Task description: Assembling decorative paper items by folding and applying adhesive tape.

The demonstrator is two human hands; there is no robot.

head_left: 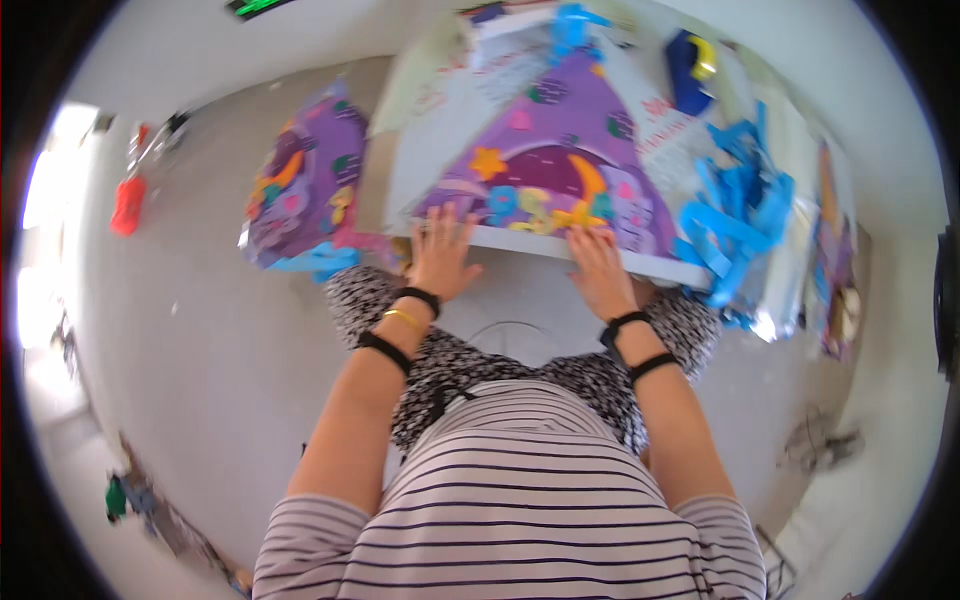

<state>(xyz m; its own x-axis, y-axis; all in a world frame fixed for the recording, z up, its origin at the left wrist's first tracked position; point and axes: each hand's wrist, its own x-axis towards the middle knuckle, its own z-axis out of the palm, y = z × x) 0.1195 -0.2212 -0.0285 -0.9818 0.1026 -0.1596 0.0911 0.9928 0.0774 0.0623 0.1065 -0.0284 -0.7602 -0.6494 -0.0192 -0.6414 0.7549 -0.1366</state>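
left hand (440, 250) and right hand (597, 268) lie flat, fingers spread, pressing the near edge of a purple felt craft panel (565, 160) on a white board (520, 240) ahead; the panel looks light, soft and floppy, best lifted by its near corners; blue paper strips (735, 215) lie right

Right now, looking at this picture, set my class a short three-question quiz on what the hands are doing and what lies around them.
1. True or false: both hands rest flat on the purple craft panel.
2. Which lies to the right of the right hand? A) blue paper strips B) a red bottle C) a green ball
3. Fill in: the second purple panel lies to the person's ____.

Key: 1 true, the left hand too, fingers spread at the panel's lower edge. 2 A. 3 left.
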